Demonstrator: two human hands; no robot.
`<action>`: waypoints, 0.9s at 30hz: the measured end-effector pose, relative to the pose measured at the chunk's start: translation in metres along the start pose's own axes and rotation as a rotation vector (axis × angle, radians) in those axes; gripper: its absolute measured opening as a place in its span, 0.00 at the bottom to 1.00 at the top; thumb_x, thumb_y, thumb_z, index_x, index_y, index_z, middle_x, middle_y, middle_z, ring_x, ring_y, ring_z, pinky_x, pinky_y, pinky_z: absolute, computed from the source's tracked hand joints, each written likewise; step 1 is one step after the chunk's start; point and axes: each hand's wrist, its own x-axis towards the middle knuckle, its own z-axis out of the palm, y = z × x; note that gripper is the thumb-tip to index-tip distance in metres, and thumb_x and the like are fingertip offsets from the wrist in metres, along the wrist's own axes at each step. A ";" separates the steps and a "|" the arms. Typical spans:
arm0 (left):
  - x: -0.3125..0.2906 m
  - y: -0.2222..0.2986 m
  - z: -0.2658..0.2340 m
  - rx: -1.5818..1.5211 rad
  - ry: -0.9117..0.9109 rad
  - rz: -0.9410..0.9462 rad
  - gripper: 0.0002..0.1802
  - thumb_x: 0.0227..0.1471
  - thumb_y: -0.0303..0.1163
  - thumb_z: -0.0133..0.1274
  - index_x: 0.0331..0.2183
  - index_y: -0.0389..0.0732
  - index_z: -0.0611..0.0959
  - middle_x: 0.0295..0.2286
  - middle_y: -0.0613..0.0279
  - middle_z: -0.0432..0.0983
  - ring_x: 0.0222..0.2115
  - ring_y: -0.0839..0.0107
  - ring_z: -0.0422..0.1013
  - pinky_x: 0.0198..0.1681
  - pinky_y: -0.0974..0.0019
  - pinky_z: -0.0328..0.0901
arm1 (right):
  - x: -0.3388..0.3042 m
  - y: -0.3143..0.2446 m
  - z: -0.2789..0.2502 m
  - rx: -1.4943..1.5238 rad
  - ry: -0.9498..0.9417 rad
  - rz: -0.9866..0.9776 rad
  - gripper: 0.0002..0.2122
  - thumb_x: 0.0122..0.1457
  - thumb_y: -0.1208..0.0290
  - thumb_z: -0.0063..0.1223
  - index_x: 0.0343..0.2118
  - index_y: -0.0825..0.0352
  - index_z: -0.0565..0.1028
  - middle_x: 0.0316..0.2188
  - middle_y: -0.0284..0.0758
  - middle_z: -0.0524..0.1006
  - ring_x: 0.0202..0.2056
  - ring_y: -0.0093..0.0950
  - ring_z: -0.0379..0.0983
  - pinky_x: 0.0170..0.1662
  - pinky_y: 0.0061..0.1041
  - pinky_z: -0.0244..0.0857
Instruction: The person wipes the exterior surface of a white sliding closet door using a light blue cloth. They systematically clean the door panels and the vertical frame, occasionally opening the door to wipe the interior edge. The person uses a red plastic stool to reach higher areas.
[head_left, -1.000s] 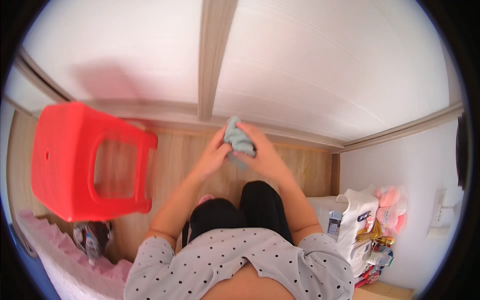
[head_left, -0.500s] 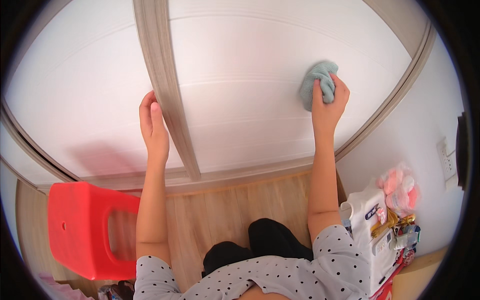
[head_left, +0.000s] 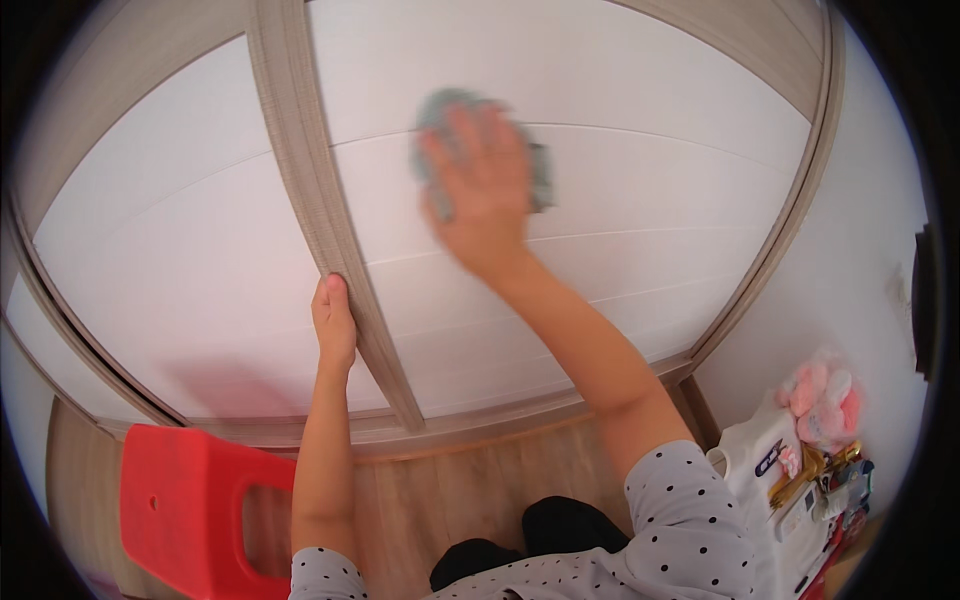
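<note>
My right hand point(head_left: 485, 185) presses a grey-green cloth point(head_left: 447, 110) flat against the white panel point(head_left: 600, 185) of a sliding wardrobe door. Its fingers lie over the cloth and are blurred by motion; cloth edges stick out above and on both sides. Lower and to the left, my left hand point(head_left: 335, 318) is closed at the edge of the upright wood-grain door frame point(head_left: 318, 190), thumb up against it. The other fingertips are mostly hidden there. Another white panel point(head_left: 170, 240) lies left of the frame.
A red plastic stool point(head_left: 185, 505) stands at lower left on the wood floor point(head_left: 405, 495). At right, beside the wall, a surface under a white cloth point(head_left: 740, 450) bears a pink bagged bundle point(head_left: 825, 400) and several small items. Door tracks run along the wardrobe's bottom.
My right hand has swept the cloth leftward across the panel and gone from a bunched grip to a flatter press. Lower along the frame, my left hand now holds its edge. The view has shifted.
</note>
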 end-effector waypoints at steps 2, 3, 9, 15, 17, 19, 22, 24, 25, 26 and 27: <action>0.003 -0.009 -0.001 -0.017 -0.010 0.036 0.24 0.57 0.48 0.37 0.38 0.34 0.73 0.34 0.65 0.70 0.35 0.78 0.62 0.41 0.73 0.58 | -0.002 -0.021 0.013 0.187 -0.096 -0.225 0.16 0.44 0.76 0.48 0.39 0.65 0.73 0.50 0.37 0.65 0.54 0.40 0.55 0.54 0.40 0.51; 0.004 -0.013 -0.001 -0.035 -0.016 0.055 0.24 0.57 0.47 0.37 0.37 0.34 0.73 0.33 0.66 0.70 0.34 0.78 0.62 0.40 0.73 0.58 | -0.007 -0.029 0.015 0.161 -0.124 -0.245 0.17 0.43 0.78 0.47 0.40 0.65 0.72 0.50 0.36 0.65 0.54 0.39 0.56 0.53 0.38 0.53; 0.007 -0.032 -0.011 -0.034 0.015 0.092 0.23 0.57 0.48 0.38 0.29 0.36 0.72 0.27 0.70 0.66 0.29 0.80 0.59 0.34 0.75 0.57 | -0.073 -0.019 -0.008 0.287 -0.374 -0.400 0.16 0.46 0.78 0.45 0.41 0.65 0.72 0.50 0.32 0.66 0.54 0.34 0.57 0.53 0.32 0.53; 0.005 -0.031 -0.009 0.023 0.011 0.077 0.26 0.55 0.53 0.38 0.28 0.37 0.71 0.26 0.70 0.65 0.29 0.80 0.58 0.35 0.73 0.56 | -0.197 0.045 -0.074 0.207 -0.532 -0.269 0.17 0.45 0.79 0.47 0.41 0.59 0.73 0.48 0.29 0.68 0.51 0.32 0.60 0.49 0.28 0.56; 0.000 -0.018 0.005 -0.011 0.038 0.049 0.26 0.55 0.53 0.38 0.28 0.37 0.71 0.26 0.69 0.65 0.30 0.79 0.58 0.36 0.72 0.56 | -0.240 0.067 -0.112 0.217 -0.638 -0.059 0.19 0.41 0.83 0.48 0.40 0.60 0.73 0.46 0.31 0.69 0.49 0.35 0.61 0.49 0.31 0.56; 0.006 -0.038 -0.013 0.022 0.028 0.052 0.26 0.55 0.54 0.37 0.29 0.36 0.71 0.27 0.68 0.66 0.31 0.79 0.59 0.37 0.72 0.57 | -0.244 0.071 -0.137 0.268 -0.658 0.304 0.22 0.37 0.87 0.47 0.40 0.63 0.72 0.42 0.36 0.69 0.48 0.37 0.61 0.50 0.35 0.56; 0.009 -0.033 -0.012 0.030 0.053 0.084 0.25 0.56 0.52 0.38 0.30 0.36 0.71 0.28 0.67 0.66 0.31 0.78 0.60 0.38 0.72 0.57 | -0.176 0.091 -0.171 0.112 -0.293 0.474 0.22 0.39 0.91 0.42 0.40 0.66 0.71 0.40 0.42 0.69 0.47 0.36 0.61 0.50 0.34 0.56; -0.003 -0.015 0.000 0.093 0.127 0.109 0.23 0.56 0.49 0.40 0.31 0.35 0.71 0.28 0.66 0.66 0.31 0.78 0.60 0.37 0.72 0.57 | -0.146 0.122 -0.177 0.155 0.054 0.727 0.18 0.47 0.88 0.42 0.42 0.66 0.70 0.41 0.38 0.69 0.45 0.31 0.63 0.48 0.28 0.59; -0.009 -0.002 0.004 0.156 0.204 0.133 0.21 0.55 0.47 0.42 0.32 0.34 0.71 0.28 0.66 0.66 0.31 0.77 0.60 0.37 0.72 0.57 | -0.127 0.129 -0.178 0.208 0.117 0.887 0.16 0.50 0.85 0.42 0.43 0.66 0.70 0.40 0.37 0.70 0.43 0.29 0.65 0.46 0.26 0.60; -0.014 0.004 0.012 0.211 0.279 0.163 0.20 0.55 0.45 0.43 0.33 0.34 0.71 0.28 0.65 0.67 0.31 0.77 0.61 0.37 0.72 0.58 | -0.115 0.133 -0.181 0.255 0.189 1.037 0.14 0.53 0.83 0.42 0.43 0.66 0.69 0.40 0.35 0.70 0.41 0.27 0.66 0.44 0.23 0.61; -0.022 0.008 0.024 0.185 0.437 0.348 0.11 0.52 0.34 0.50 0.31 0.35 0.73 0.29 0.64 0.67 0.30 0.76 0.61 0.35 0.71 0.58 | -0.114 0.137 -0.185 0.369 0.248 1.124 0.14 0.53 0.82 0.42 0.44 0.66 0.69 0.39 0.35 0.70 0.40 0.26 0.67 0.43 0.23 0.62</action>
